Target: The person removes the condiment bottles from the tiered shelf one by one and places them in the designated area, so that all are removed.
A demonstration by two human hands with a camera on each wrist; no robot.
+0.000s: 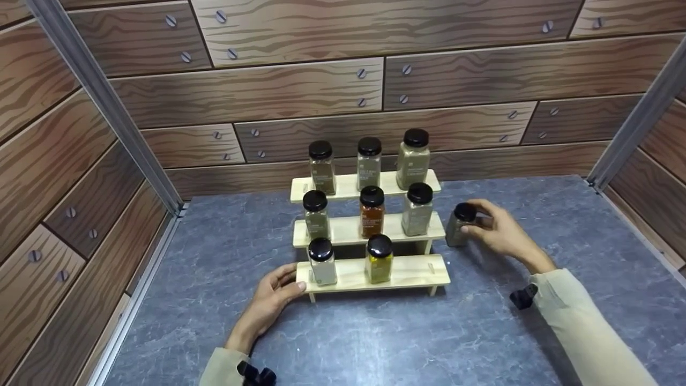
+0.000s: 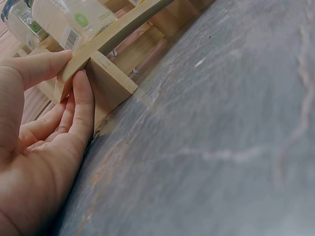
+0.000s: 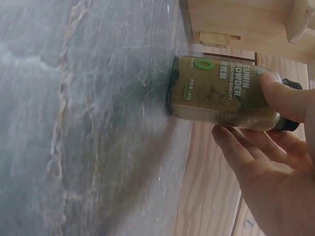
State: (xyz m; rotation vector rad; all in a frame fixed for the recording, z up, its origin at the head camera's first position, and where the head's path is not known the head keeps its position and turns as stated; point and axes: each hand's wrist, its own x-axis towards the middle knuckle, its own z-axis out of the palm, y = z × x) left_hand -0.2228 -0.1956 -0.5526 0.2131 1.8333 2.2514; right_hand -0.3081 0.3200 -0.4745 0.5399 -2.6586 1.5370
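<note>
A three-step pale wooden spice rack (image 1: 412, 276) stands on the table with black-lidded spice jars on each step. At its front left corner my left hand (image 1: 270, 295) pinches the end of the lowest step, thumb on top and fingers beneath. My right hand (image 1: 501, 230) holds a cumin powder jar (image 3: 221, 91) upright beside the rack's right side, thumb and fingers on opposite sides of its upper part. The jar's base is right at the tabletop in the right wrist view. On the lowest step are a pale jar (image 1: 323, 265) and a yellow jar (image 1: 379, 262), both left of its right end.
The middle step carries three jars, among them a red-orange one (image 1: 372, 214). Three more, including a tall beige jar (image 1: 414, 163), stand on the top step. Wood-patterned walls (image 1: 300, 91) enclose the grey marbled table (image 1: 214, 246) at the back and sides.
</note>
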